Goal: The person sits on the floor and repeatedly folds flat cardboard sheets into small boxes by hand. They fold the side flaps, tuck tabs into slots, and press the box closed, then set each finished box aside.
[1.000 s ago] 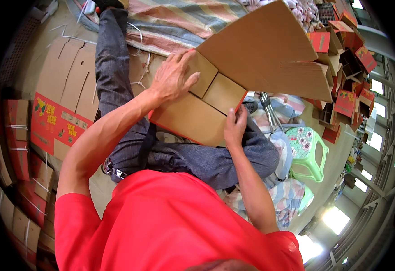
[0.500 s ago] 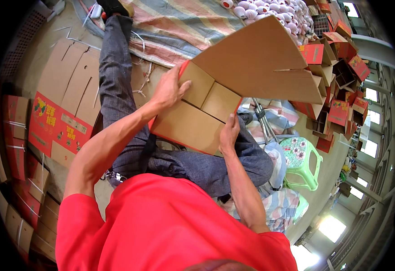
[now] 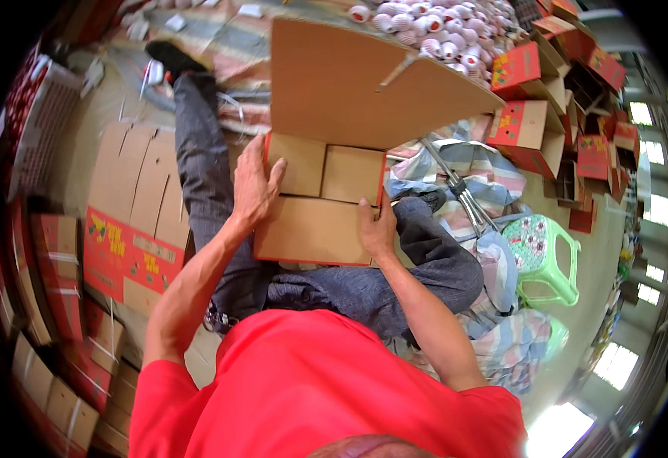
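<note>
A cardboard box (image 3: pixel 315 229) with red outer edges rests over my legs, its folded flaps forming the brown bottom. Its big lid flap (image 3: pixel 341 84) stands raised on the far side. My left hand (image 3: pixel 256 185) grips the box's left side, thumb over the inner edge. On the right side my right hand (image 3: pixel 377 229) holds the box near its lower corner, thumb on the inside and the other fingers hidden behind the wall.
Flat red-and-brown cardboard (image 3: pixel 139 214) lies to the left, beside strapped carton bundles (image 3: pixel 63 259). Netted fruit (image 3: pixel 441 27) is heaped at the far side. Formed boxes (image 3: pixel 528 137) pile up at right, near a green stool (image 3: pixel 544 256) and a folded metal frame (image 3: pixel 463 195).
The box has turned counter-clockwise in the picture, so it sits squarer to my body, and its lid flap has swung to the left. Both hands keep hold of it.
</note>
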Demonstrator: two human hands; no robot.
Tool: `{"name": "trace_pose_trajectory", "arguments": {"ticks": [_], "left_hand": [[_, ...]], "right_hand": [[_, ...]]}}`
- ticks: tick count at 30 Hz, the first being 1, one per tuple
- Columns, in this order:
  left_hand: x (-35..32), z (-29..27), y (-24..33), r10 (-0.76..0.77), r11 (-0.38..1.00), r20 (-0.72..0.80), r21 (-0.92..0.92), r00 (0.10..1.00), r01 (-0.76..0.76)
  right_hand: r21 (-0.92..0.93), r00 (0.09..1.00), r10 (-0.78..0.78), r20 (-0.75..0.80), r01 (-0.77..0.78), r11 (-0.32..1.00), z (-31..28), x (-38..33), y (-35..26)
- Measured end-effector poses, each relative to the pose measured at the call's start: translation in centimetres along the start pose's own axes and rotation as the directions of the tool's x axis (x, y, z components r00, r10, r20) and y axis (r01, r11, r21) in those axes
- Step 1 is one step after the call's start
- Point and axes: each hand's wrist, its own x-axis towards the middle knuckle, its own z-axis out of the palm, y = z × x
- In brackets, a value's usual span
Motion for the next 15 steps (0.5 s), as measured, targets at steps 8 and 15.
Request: {"name": "trace_pose_trajectory", "arguments": {"ticks": [8,15], "left_hand": [[7.3,-9.4,8.9,0.008,0.673,0.259,-0.716,0.966,0.186],[2.7,-10.1,9.1,-0.149,0.489,0.419,-0.756,0.896,0.435]], "right_hand": [[-0.041,1.0,-0.001,-0.013,0.0,0.999,0.1,0.0,-1.0],[-0.086,0.991,-0.135,-0.015,0.133,0.987,-0.1,-0.3,-0.8]]}}
